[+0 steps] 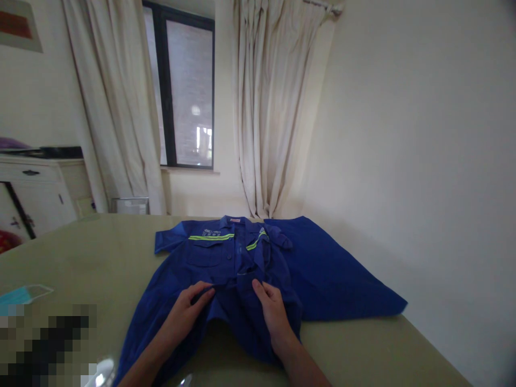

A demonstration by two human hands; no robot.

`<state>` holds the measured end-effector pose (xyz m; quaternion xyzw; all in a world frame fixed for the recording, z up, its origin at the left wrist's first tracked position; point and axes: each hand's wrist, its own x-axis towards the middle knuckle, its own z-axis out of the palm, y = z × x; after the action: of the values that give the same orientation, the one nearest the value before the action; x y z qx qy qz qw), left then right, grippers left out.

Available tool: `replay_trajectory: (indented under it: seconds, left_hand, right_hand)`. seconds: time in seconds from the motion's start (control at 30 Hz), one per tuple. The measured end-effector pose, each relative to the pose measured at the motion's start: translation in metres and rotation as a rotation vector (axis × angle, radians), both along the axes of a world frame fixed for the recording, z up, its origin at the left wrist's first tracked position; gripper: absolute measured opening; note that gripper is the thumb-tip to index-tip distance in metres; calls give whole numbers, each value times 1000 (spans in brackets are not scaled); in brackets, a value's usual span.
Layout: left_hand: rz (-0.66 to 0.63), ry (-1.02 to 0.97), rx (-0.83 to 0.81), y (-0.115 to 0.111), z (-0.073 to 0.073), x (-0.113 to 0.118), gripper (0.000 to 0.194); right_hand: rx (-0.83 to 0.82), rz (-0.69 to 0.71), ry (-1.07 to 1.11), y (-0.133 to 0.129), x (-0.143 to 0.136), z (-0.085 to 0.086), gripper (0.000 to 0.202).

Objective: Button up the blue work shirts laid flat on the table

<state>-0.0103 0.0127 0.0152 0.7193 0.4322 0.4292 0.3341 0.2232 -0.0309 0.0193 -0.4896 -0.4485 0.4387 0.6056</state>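
A dark blue short-sleeved work shirt (205,253) with yellow-green reflective stripes lies spread on the table, its collar toward the window and its front partly open. Near the middle of the shirt, my left hand (189,306) pinches the fabric between thumb and fingers. My right hand (272,309) grips the cloth a little to the right, thumb on top. Between and below both hands the lower part of the shirt is lifted and hangs in folds. Beside it on the right lies a flat piece of blue cloth (338,279), partly under the shirt's sleeve.
The greenish table (92,252) reaches toward the window and the right wall. At the left edge lies a light blue face mask (18,296), with a blurred-out dark object (52,344) in front of it. A white cabinet (40,183) stands at the back left.
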Motion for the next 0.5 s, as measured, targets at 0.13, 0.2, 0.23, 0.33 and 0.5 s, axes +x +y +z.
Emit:
replay_trajectory:
  seconds: [0.13,0.2,0.23,0.33,0.5]
  left_hand:
    - [133,80,200,-8,2,-2,32]
    - [156,166,376,-15,7,1,26]
    - [138,201,475,-20,10,3,23]
    - [-7,243,721,-35,19,12,20]
    - [-122,248,867,-47,21,20,16]
  right_hand:
    - [125,-315,-122,-7,7,11,48]
    - [182,-373,-206,-13,5,15,41]
    - [209,-366,-246,-16,3,16,37]
    - [299,-241,-356,-24,-9,15,25]
    - [348,25,-406,-27,-20,11,15]
